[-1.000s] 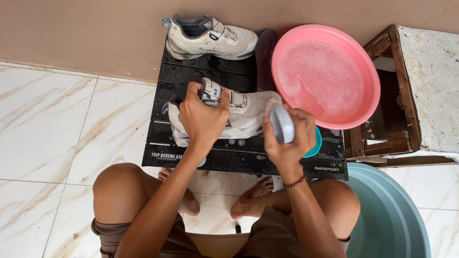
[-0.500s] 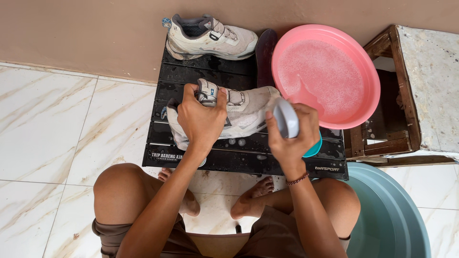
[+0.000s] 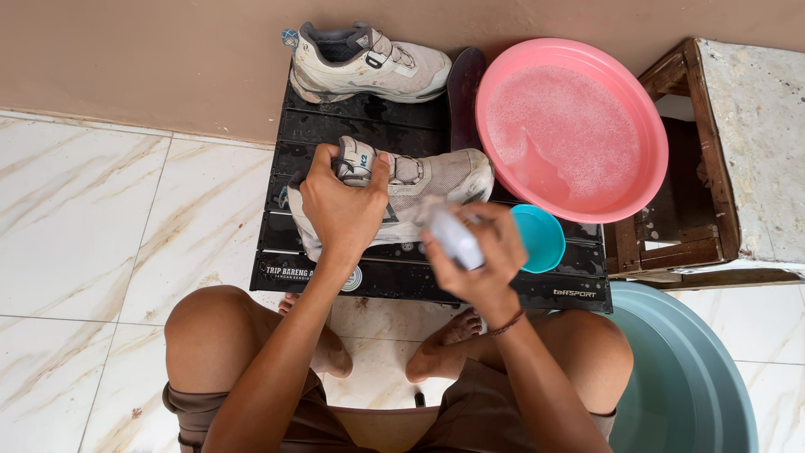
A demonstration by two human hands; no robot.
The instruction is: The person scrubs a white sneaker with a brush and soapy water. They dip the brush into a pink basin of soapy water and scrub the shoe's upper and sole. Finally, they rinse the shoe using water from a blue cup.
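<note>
On a low black table by the wall, the left hand clamps a shoe while the right hand grips a brush.

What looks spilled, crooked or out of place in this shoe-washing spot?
Nothing is spilled or broken. The pink basin of suds hangs partly off the black table. The left hand holds a shoe on its side; the right hand grips a blurred brush.
</note>
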